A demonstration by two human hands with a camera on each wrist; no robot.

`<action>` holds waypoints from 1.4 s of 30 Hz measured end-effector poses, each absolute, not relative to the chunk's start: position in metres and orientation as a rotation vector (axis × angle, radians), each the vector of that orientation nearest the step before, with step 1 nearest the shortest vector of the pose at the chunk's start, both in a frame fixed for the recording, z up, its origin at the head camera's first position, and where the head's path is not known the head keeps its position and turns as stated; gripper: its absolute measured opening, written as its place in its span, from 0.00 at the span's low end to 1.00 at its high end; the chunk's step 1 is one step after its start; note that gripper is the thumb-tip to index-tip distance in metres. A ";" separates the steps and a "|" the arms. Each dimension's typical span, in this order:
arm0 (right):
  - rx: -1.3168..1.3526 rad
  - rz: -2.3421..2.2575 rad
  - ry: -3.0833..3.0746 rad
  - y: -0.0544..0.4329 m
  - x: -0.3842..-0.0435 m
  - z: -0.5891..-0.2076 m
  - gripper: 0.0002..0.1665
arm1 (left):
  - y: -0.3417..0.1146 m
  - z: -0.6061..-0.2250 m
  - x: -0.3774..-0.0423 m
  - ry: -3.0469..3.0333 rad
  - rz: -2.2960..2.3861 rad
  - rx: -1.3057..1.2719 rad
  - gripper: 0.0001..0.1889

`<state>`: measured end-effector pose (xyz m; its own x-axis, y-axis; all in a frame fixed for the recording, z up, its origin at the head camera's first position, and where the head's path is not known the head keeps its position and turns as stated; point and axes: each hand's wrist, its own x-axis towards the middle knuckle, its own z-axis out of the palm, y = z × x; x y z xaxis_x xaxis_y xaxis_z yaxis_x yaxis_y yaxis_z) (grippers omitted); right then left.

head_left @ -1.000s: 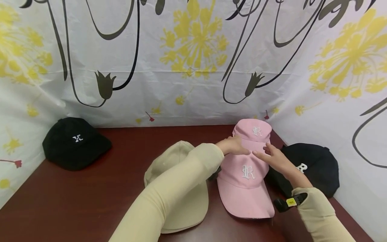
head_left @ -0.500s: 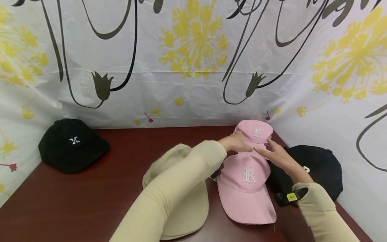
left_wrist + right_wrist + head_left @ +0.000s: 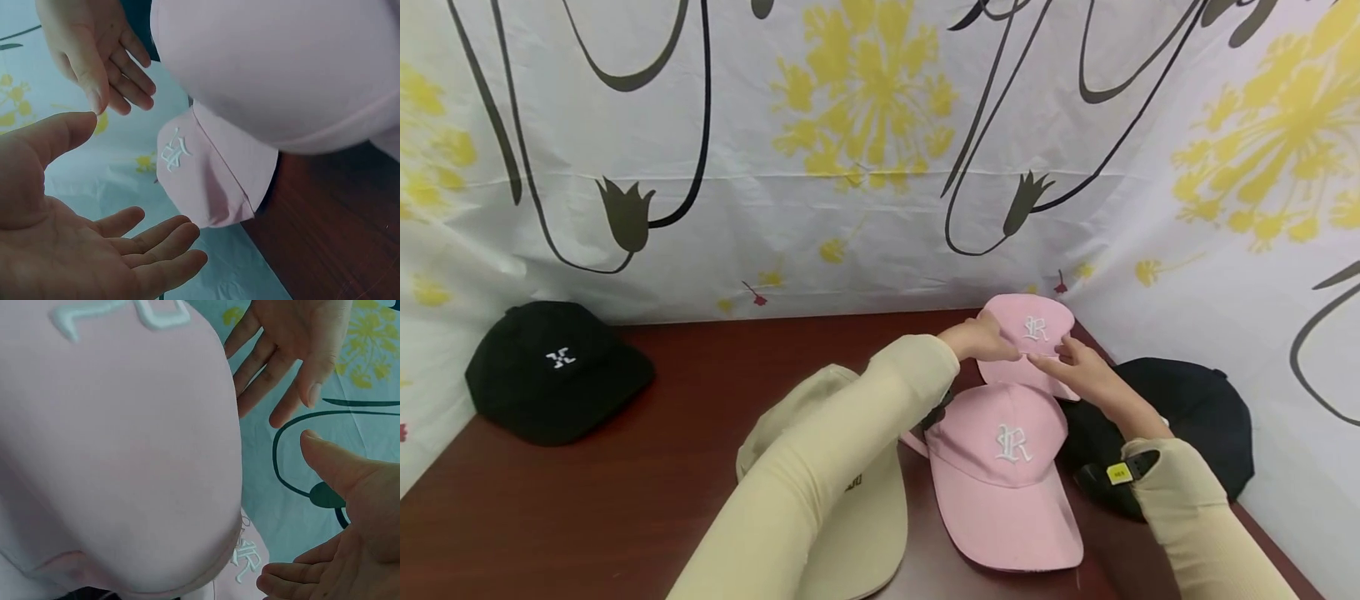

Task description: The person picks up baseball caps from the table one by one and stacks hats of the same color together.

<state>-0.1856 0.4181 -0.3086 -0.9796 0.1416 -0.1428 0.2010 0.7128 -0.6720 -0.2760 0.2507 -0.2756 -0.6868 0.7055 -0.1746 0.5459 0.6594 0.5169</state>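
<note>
Two pink caps with white embroidered letters lie one behind the other: the front pink cap with its brim toward me, the rear pink cap against the back. My left hand hovers by the rear cap's left side, fingers loosely extended. On the other side, my right hand faces it with spread, relaxed fingers. Both wrist views show the palms turned to each other with nothing between them; the front cap's crown fills the near part of the left wrist view.
A beige cap lies left of the pink ones, partly hidden under my left sleeve. A black cap sits behind my right wrist. Another black cap stands at the far left. Patterned white cloth walls the dark red table.
The view has shifted slightly, so the caps sit a little lower and to the left. More of the rear pink cap's brim shows between my hands. Both hands keep nearly the same pose.
</note>
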 end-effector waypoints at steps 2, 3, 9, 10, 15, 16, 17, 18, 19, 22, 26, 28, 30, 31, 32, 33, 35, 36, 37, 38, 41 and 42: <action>0.304 -1.135 2.827 0.417 -0.186 -0.308 0.56 | 0.249 -0.275 -0.279 2.506 0.613 1.005 0.40; 0.312 -1.133 2.828 0.416 -0.187 -0.308 0.57 | 0.249 -0.275 -0.281 2.511 0.612 1.008 0.40; 0.333 -1.110 2.826 0.413 -0.198 -0.305 0.57 | 0.248 -0.284 -0.297 2.538 0.573 0.944 0.41; 0.331 -1.114 2.826 0.413 -0.199 -0.305 0.56 | 0.249 -0.286 -0.297 2.548 0.561 0.915 0.42; 0.351 -1.160 2.796 0.417 -0.206 -0.306 0.53 | 0.286 -0.346 -0.350 2.604 0.568 0.914 0.49; 0.364 -1.161 2.785 0.418 -0.207 -0.307 0.54 | 0.287 -0.347 -0.350 2.606 0.561 0.909 0.49; 0.377 -1.159 2.774 0.419 -0.208 -0.307 0.55 | 0.287 -0.348 -0.353 2.593 0.567 0.915 0.49; 0.390 -1.156 2.770 0.420 -0.210 -0.308 0.55 | 0.279 -0.339 -0.344 2.582 0.561 0.904 0.48; 0.401 -1.155 2.764 0.420 -0.211 -0.308 0.56 | 0.267 -0.321 -0.327 2.567 0.556 0.878 0.46; 0.415 -1.148 2.754 0.420 -0.215 -0.307 0.55 | 0.256 -0.309 -0.310 2.588 0.528 0.803 0.44; 0.428 -1.149 2.749 0.418 -0.221 -0.307 0.53 | 0.266 -0.336 -0.330 2.618 0.538 0.768 0.47; 0.444 -1.145 2.745 0.415 -0.224 -0.306 0.52 | 0.257 -0.325 -0.323 2.588 0.552 0.754 0.45; 0.462 -1.155 2.734 0.412 -0.227 -0.307 0.51 | 0.250 -0.317 -0.318 2.564 0.546 0.746 0.42; 0.469 -1.170 2.725 0.410 -0.228 -0.307 0.50 | 0.247 -0.316 -0.316 2.567 0.549 0.747 0.42; 0.468 -1.184 2.712 0.408 -0.229 -0.307 0.50 | 0.244 -0.317 -0.315 2.575 0.559 0.738 0.42; 0.468 -1.195 2.704 0.406 -0.231 -0.308 0.49 | 0.242 -0.317 -0.314 2.577 0.572 0.731 0.42; 0.474 -1.221 2.683 0.405 -0.233 -0.311 0.48 | 0.238 -0.320 -0.313 2.591 0.594 0.727 0.42; 0.478 -1.238 2.671 0.405 -0.234 -0.312 0.47 | 0.236 -0.321 -0.313 2.590 0.618 0.720 0.42; 0.486 -1.236 2.661 0.405 -0.235 -0.314 0.48 | 0.236 -0.323 -0.313 2.585 0.642 0.707 0.42; 0.498 -1.237 2.649 0.405 -0.235 -0.315 0.48 | 0.236 -0.326 -0.314 2.582 0.659 0.691 0.42; 0.539 -1.198 2.641 0.409 -0.234 -0.322 0.50 | 0.244 -0.342 -0.323 2.580 0.694 0.658 0.46; 0.552 -1.192 2.636 0.410 -0.233 -0.325 0.50 | 0.249 -0.355 -0.332 2.581 0.709 0.667 0.48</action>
<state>-0.2334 0.4103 -0.3246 -0.9112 0.2531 -0.3249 0.4111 0.6061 -0.6809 -0.3321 0.2493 -0.3546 -0.8149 0.5321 -0.2298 0.3402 0.7601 0.5536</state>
